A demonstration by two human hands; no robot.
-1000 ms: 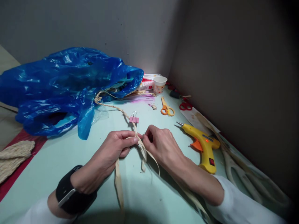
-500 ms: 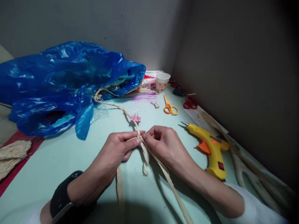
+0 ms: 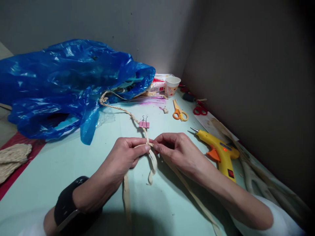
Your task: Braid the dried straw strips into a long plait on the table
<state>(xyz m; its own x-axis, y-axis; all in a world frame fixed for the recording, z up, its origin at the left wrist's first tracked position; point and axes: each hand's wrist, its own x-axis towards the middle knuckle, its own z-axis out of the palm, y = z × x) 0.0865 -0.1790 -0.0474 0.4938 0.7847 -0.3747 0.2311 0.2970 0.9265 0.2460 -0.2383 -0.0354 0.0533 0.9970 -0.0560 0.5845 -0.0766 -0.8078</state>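
Observation:
A thin braid (image 3: 122,109) of pale plant-fibre strips runs from the blue bag toward me, and a pink binder clip (image 3: 144,124) grips it just beyond my hands. My left hand (image 3: 128,151) pinches the braid's near end between thumb and forefinger, with one strip (image 3: 126,193) hanging below it. My right hand (image 3: 172,149) pinches another fibre strip (image 3: 194,195) right beside the left fingertips; its long tail trails toward the lower right. Between the hands a short, curled strip end (image 3: 153,164) dangles free.
On the right lie a yellow glue gun (image 3: 222,150) with a lit red light, orange-handled scissors (image 3: 179,111) and red-handled scissors (image 3: 200,109). A paper cup (image 3: 172,86) stands at the back. The blue plastic bag (image 3: 73,75) fills the back left; a woven fibre piece (image 3: 13,160) lies left.
My right hand has drawn its strip slightly to the right, and that strip's tail has swung outward to the right. The left hand keeps its pinch on the braid.

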